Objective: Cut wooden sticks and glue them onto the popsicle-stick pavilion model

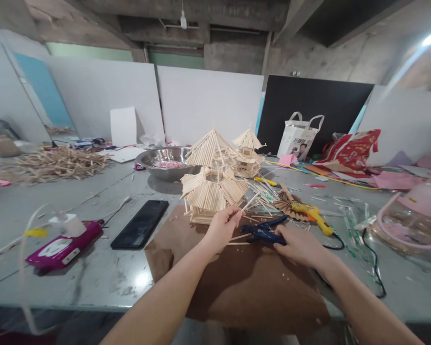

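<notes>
Between the fingertips of my left hand [225, 225] is a thin wooden stick [250, 202], tilted up to the right. My right hand [298, 243] is closed on the handles of blue pliers [262, 232], whose jaws point left toward a few loose sticks [240, 238]. Both hands are above a brown paper sheet [237, 282]. Just beyond my left hand stands a pagoda model [213, 189] built of sticks, with two roof tiers. A second, smaller stick pagoda [249, 151] is behind it to the right.
A metal basin [147, 167] and a stick pile [64, 164] lie at the back left. Nearer are a black phone [141, 224] and a purple power strip [64, 247]. On the right are a yellow glue gun [312, 215], clear wrappers [352, 225] and a pink-lidded jug [413, 215].
</notes>
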